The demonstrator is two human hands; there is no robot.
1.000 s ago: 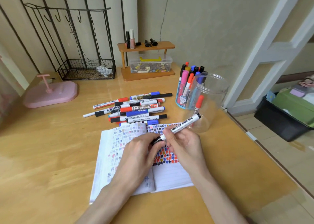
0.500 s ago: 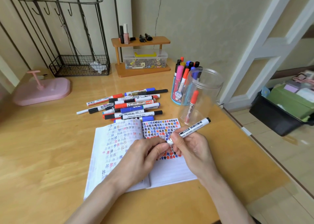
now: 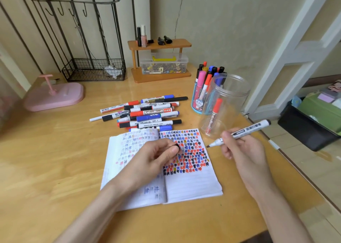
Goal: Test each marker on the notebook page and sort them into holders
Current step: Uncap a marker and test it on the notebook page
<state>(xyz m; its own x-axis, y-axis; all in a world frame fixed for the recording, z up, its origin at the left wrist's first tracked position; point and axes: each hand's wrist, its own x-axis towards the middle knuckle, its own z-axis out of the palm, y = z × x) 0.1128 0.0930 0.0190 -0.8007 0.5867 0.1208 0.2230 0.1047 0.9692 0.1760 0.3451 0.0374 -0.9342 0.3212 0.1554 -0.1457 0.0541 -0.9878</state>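
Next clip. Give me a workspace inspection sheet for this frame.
Surface: wooden table.
Job's things: open notebook, right page part-filled with coloured marks; loose markers piled behind it; clear jar holding one red marker; blue holder full of markers.
Clutter: pink stand, wire basket, wooden shelf over a clear box.
Grippers: left hand pinches a black cap over the notebook; right hand grips an uncapped marker, tip near the notebook's right edge.
Cables: a thin cord seems to hang on the wire rack.
Surroundings: wall, white door frame, black bin on the floor.
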